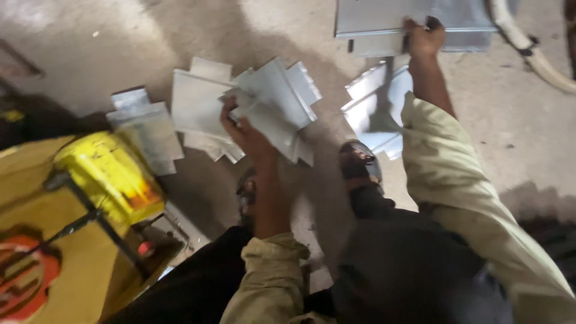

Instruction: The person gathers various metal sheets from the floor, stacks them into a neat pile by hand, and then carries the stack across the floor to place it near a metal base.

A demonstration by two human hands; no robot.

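A bare concrete floor (120,42) fills the head view, strewn with cut pieces of grey sheet metal. The left hand (243,129) is closed on a folded metal piece (276,102) atop a loose pile in the middle. Far to the right, the right hand (424,39) presses on a flat stack of sheets (372,18), fingers curled over its near edge. More sheets (375,105) lie just beside that forearm. A sandalled foot (359,163) rests between the arms. A yellow canister (108,174) sits near left, and a pale hose (534,57) curves far right.
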